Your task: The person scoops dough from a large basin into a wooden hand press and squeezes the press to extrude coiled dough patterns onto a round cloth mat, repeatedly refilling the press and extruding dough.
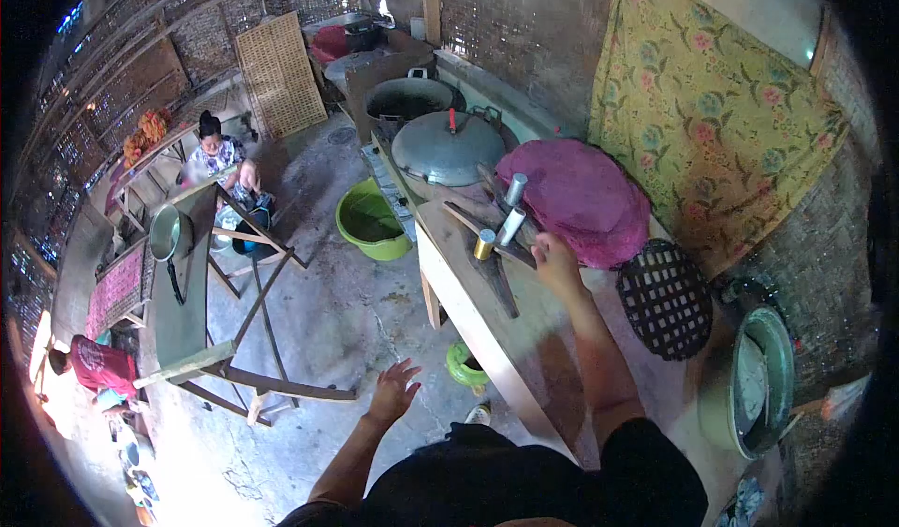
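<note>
Left hand hangs open; whether right hand grips, I cannot tell. Move gently beside the nearer shiny silver cylinder.

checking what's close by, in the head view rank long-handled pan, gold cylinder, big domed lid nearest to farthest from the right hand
From the right hand:
1. Gold cylinder: just to its left
2. Big domed lid: ahead and left, farther back
3. Long-handled pan: far left
</note>
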`<state>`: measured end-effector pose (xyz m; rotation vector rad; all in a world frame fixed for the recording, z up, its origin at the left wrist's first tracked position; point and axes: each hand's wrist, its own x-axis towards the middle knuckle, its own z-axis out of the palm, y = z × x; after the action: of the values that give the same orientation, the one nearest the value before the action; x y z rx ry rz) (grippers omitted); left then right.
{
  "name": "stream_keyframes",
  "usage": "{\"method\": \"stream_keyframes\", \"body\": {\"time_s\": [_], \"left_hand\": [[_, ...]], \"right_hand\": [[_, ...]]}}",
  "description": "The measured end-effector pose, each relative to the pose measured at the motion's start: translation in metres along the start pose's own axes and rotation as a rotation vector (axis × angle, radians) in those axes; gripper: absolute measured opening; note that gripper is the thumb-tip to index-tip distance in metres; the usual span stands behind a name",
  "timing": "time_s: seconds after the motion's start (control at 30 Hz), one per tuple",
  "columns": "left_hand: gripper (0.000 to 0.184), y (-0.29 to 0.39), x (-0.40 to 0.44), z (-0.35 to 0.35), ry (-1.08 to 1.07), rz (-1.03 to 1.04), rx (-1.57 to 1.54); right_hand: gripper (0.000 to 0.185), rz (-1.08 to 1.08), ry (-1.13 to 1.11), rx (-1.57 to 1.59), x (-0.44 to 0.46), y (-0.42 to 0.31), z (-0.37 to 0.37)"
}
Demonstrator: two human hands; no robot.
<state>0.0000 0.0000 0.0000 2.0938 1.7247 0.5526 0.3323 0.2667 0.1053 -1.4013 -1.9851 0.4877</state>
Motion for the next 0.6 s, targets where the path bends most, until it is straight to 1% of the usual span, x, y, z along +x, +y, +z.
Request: {"method": "stream_keyframes", "body": {"time_s": [0.07,0.1,0.17,0.2,0.23,0.3,0.33,0.37,0.4,0.43,0.5,0.53,0.57,0.6], "left_hand": [[0.034,0.008,-0.009,-0.015,-0.015,0.031,-0.071],[0.034,0.011,0.052,-0.018,-0.014,0.051,-0.048],[0.032,0.018,0.071,-0.023,-0.018,0.078,-0.076],[0.030,0.020,0.083,-0.030,-0.017,0.107,-0.125],[0.030,0.014,0.097,-0.033,-0.026,0.113,-0.126],[0.025,-0.004,0.119,-0.035,0.007,0.132,-0.250],[0.024,-0.013,0.130,-0.037,0.055,0.146,-0.249],[0.025,-0.031,0.143,-0.031,0.057,0.191,-0.192],[0.026,-0.040,0.155,-0.033,0.049,0.173,-0.236],[0.026,-0.047,0.171,-0.039,0.043,0.156,-0.277],[0.025,-0.050,0.208,-0.058,0.000,0.142,-0.315],[0.024,-0.050,0.228,-0.068,-0.013,0.132,-0.336],[0.024,-0.049,0.247,-0.077,-0.021,0.142,-0.345],[0.023,-0.048,0.267,-0.086,0.007,0.200,-0.340]], "right_hand": [[0.045,0.098,0.051,-0.402,-0.007,-0.023,0.012],[0.045,0.105,0.077,-0.389,0.041,0.003,0.008],[0.041,0.184,-0.034,-0.496,0.052,0.019,0.022],[0.047,0.257,-0.200,-0.545,0.062,0.029,0.023],[0.047,0.268,-0.200,-0.546,0.066,0.040,0.024],[0.054,-0.027,0.003,-0.406,0.065,0.060,0.026],[0.054,-0.013,-0.007,-0.411,0.066,0.065,0.022],[0.055,-0.033,-0.026,-0.379,0.062,0.057,0.010],[0.057,-0.045,-0.048,-0.345,0.055,0.053,0.003],[0.057,-0.015,-0.063,-0.348,0.054,0.056,0.000],[0.059,0.306,-0.277,-0.301,0.056,0.061,-0.008],[0.059,0.324,-0.278,-0.309,0.053,0.044,-0.014],[0.054,0.250,-0.167,-0.498,0.050,0.017,-0.022],[0.051,0.211,-0.108,-0.596,0.049,0.007,-0.020]]}}
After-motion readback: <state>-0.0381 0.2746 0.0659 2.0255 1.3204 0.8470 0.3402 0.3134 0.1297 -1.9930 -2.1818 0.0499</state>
